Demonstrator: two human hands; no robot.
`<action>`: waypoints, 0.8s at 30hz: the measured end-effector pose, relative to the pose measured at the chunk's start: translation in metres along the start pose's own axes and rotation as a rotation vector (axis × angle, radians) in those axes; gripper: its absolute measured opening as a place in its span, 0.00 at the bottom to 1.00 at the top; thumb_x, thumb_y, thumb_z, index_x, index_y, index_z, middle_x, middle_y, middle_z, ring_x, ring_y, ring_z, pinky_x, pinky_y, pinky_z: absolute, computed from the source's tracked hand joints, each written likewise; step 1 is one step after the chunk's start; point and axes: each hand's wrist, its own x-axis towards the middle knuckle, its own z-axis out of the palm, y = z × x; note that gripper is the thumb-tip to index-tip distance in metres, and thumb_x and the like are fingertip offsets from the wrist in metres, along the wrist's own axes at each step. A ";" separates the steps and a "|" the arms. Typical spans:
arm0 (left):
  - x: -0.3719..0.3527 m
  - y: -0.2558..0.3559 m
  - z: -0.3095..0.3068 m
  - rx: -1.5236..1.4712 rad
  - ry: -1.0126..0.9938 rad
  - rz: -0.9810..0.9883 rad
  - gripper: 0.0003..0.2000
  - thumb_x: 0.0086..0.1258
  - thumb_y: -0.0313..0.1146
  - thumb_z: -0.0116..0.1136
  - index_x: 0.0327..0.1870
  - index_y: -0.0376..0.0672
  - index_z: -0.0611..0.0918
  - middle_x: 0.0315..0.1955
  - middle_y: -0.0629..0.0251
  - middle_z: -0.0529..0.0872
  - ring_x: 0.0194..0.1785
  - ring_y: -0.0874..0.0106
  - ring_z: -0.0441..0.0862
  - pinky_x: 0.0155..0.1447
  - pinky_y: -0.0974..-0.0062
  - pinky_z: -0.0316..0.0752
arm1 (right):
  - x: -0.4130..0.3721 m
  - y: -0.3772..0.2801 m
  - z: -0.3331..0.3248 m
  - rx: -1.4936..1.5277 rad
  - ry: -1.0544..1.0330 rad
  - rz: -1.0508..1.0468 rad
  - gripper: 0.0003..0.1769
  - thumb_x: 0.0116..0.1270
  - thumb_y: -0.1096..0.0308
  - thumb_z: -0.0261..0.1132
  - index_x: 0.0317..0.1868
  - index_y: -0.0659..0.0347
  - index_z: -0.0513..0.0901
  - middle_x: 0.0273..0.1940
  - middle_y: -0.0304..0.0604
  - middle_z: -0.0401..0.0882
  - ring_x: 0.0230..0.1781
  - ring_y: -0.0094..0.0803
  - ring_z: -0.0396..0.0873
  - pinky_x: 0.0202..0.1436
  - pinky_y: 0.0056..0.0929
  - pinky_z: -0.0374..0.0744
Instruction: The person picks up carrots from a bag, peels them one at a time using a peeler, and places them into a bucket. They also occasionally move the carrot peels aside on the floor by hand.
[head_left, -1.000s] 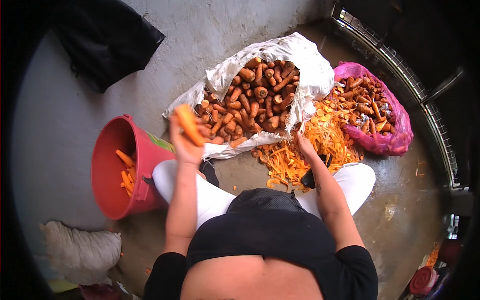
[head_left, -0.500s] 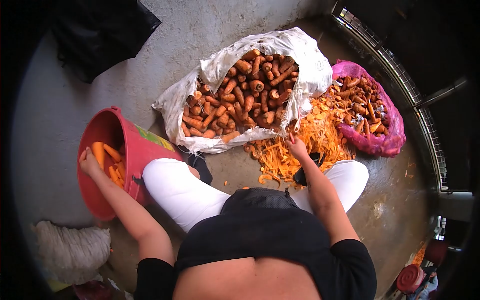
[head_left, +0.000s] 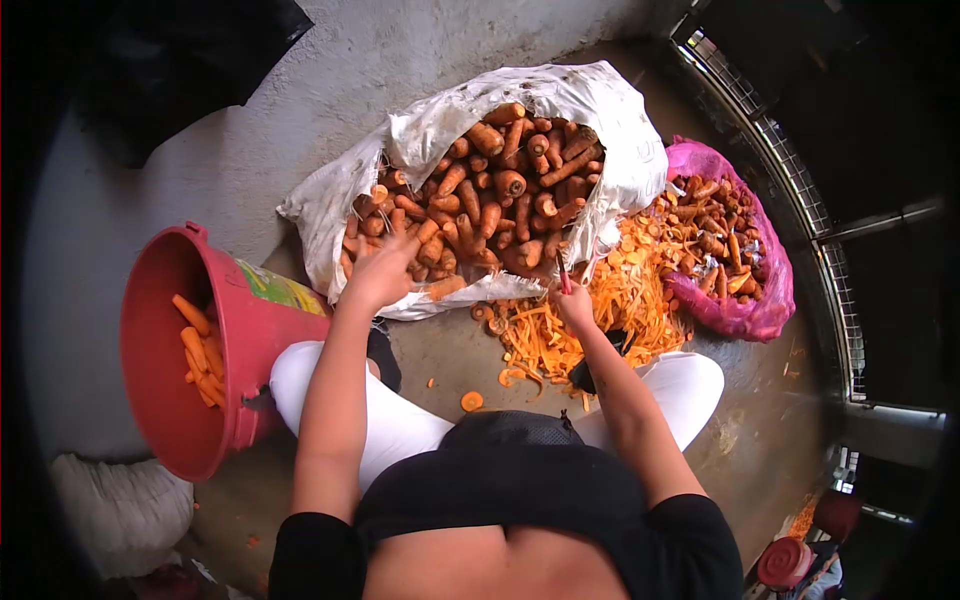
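Observation:
My left hand point(head_left: 383, 275) reaches to the lower left edge of a white sack point(head_left: 625, 130), fingers apart and slightly blurred over the unpeeled carrots point(head_left: 490, 215) inside. No carrot shows in its grasp. My right hand point(head_left: 573, 305) is closed around a slim red-handled tool point(head_left: 565, 279) that points up toward the sack's mouth; its working end is too small to make out. Below and right of the sack, a heap of orange carrot peelings point(head_left: 625, 295) lies beside that hand. Peeled carrots point(head_left: 205, 360) rest inside a red bucket point(head_left: 160, 420) tipped on its side at my left.
A pink bag point(head_left: 745, 315) of carrot pieces lies right of the peelings. A carrot slice point(head_left: 472, 401) is on the floor before me. A pale sack point(head_left: 120, 510) sits at lower left, and black plastic point(head_left: 190, 70) hangs at the upper left. Metal grating point(head_left: 725, 75) runs along the right.
My left hand has left the bucket, where a carrot was at its fingers, and moved right to the white sack. My right hand keeps the red-handled tool. The view has shifted slightly.

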 end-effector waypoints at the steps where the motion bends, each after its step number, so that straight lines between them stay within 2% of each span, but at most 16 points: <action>1: 0.005 0.005 -0.013 -0.054 -0.242 0.011 0.33 0.59 0.36 0.60 0.69 0.48 0.65 0.64 0.47 0.67 0.66 0.54 0.67 0.70 0.51 0.53 | 0.008 -0.008 0.004 0.100 0.007 0.030 0.14 0.53 0.62 0.67 0.36 0.62 0.83 0.27 0.46 0.81 0.30 0.36 0.80 0.39 0.32 0.75; 2: 0.011 0.002 -0.009 -0.103 -0.160 0.065 0.32 0.60 0.38 0.59 0.68 0.48 0.65 0.61 0.48 0.71 0.64 0.54 0.69 0.70 0.51 0.54 | 0.014 -0.015 0.007 0.094 0.025 0.041 0.12 0.53 0.63 0.67 0.35 0.62 0.82 0.26 0.42 0.80 0.29 0.29 0.78 0.38 0.28 0.74; 4: 0.017 -0.005 0.002 -0.195 0.003 0.172 0.31 0.62 0.43 0.58 0.68 0.47 0.66 0.55 0.48 0.78 0.61 0.53 0.72 0.69 0.52 0.54 | 0.039 -0.013 0.027 0.056 0.141 0.035 0.11 0.54 0.65 0.65 0.36 0.62 0.82 0.30 0.49 0.81 0.34 0.41 0.80 0.42 0.35 0.76; 5: 0.019 -0.010 0.005 -0.190 -0.018 0.136 0.30 0.63 0.43 0.56 0.67 0.46 0.66 0.55 0.49 0.77 0.60 0.54 0.72 0.70 0.50 0.52 | 0.055 -0.006 0.038 -0.010 0.206 0.025 0.12 0.55 0.66 0.64 0.39 0.62 0.81 0.32 0.51 0.81 0.36 0.46 0.81 0.43 0.38 0.76; 7: 0.027 -0.022 0.005 -0.179 -0.064 0.062 0.28 0.66 0.44 0.54 0.66 0.45 0.67 0.56 0.51 0.77 0.60 0.56 0.74 0.72 0.48 0.48 | 0.066 -0.028 0.045 -0.395 0.421 -0.098 0.15 0.57 0.65 0.62 0.45 0.61 0.77 0.38 0.54 0.78 0.42 0.55 0.78 0.45 0.45 0.75; 8: 0.026 -0.023 0.004 -0.078 -0.078 0.031 0.28 0.67 0.45 0.52 0.66 0.43 0.66 0.55 0.50 0.77 0.60 0.56 0.74 0.71 0.48 0.50 | 0.067 -0.034 0.043 -0.436 0.340 -0.096 0.21 0.59 0.63 0.61 0.52 0.58 0.71 0.45 0.54 0.74 0.45 0.56 0.78 0.45 0.48 0.75; 11: 0.029 -0.036 0.011 -0.059 -0.087 0.029 0.28 0.68 0.46 0.51 0.66 0.43 0.66 0.55 0.48 0.77 0.59 0.54 0.74 0.71 0.48 0.51 | 0.064 -0.059 0.033 -0.563 0.213 -0.016 0.24 0.61 0.62 0.60 0.57 0.55 0.67 0.52 0.53 0.71 0.46 0.54 0.78 0.45 0.49 0.77; 12: 0.028 -0.035 0.005 -0.093 -0.122 0.011 0.30 0.66 0.47 0.53 0.66 0.42 0.66 0.57 0.47 0.75 0.61 0.53 0.71 0.68 0.53 0.56 | 0.067 -0.063 0.031 -0.596 0.167 0.099 0.30 0.58 0.62 0.64 0.60 0.56 0.65 0.58 0.54 0.69 0.49 0.53 0.77 0.49 0.47 0.77; 13: 0.029 -0.036 0.005 -0.117 -0.137 0.013 0.29 0.66 0.46 0.53 0.66 0.42 0.66 0.56 0.47 0.75 0.60 0.53 0.71 0.68 0.53 0.57 | 0.079 -0.048 0.033 -0.614 0.165 0.115 0.33 0.59 0.60 0.64 0.62 0.56 0.62 0.57 0.53 0.69 0.49 0.54 0.78 0.48 0.47 0.77; 21: 0.029 -0.032 0.011 -0.110 -0.154 0.040 0.28 0.67 0.47 0.51 0.65 0.43 0.68 0.56 0.47 0.76 0.60 0.52 0.72 0.66 0.57 0.61 | 0.096 -0.019 0.033 -0.989 0.131 -0.024 0.29 0.58 0.63 0.65 0.56 0.63 0.64 0.61 0.52 0.62 0.42 0.50 0.82 0.41 0.44 0.80; 24: 0.033 -0.026 0.014 -0.106 -0.185 0.050 0.28 0.68 0.48 0.50 0.66 0.43 0.67 0.57 0.47 0.75 0.60 0.52 0.72 0.66 0.54 0.59 | 0.110 -0.013 0.031 -1.037 0.107 -0.075 0.34 0.54 0.60 0.68 0.56 0.64 0.64 0.57 0.51 0.64 0.40 0.49 0.83 0.39 0.44 0.81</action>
